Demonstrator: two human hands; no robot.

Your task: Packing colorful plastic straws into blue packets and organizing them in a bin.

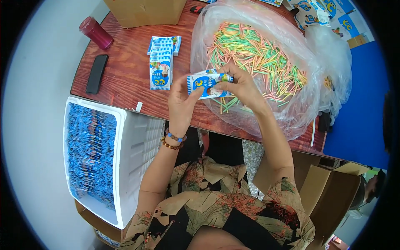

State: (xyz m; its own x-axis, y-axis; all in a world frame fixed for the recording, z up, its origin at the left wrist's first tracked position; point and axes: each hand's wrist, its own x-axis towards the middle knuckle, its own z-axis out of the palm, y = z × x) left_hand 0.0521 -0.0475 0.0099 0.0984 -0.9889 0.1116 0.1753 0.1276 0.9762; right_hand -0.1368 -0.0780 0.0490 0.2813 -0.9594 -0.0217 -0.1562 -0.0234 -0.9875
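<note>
Both hands hold a small blue-and-white printed packet (pixel 207 81) in front of me, over the table's near part. My left hand (pixel 181 98) pinches its left end, thumb on the front. My right hand (pixel 243 87) grips the right end, with the thumb across the front. Another packet's edge shows just behind it. Under and beyond my right hand lies a big clear plastic bag (pixel 199 48), opened wide, with many pink, green and yellow thin sticks (pixel 254 50) in it. To the left of my hands, similar packets (pixel 161 73) lie in an overlapping stack.
A white foam box (pixel 120 166) full of blue packets (pixel 91 154) stands at the left. On the reddish wooden table (pixel 125 62) are a black phone (pixel 97 74), a dark pink cup (pixel 96 33) and a cardboard box (pixel 146 12). An open carton (pixel 329 196) stands lower right.
</note>
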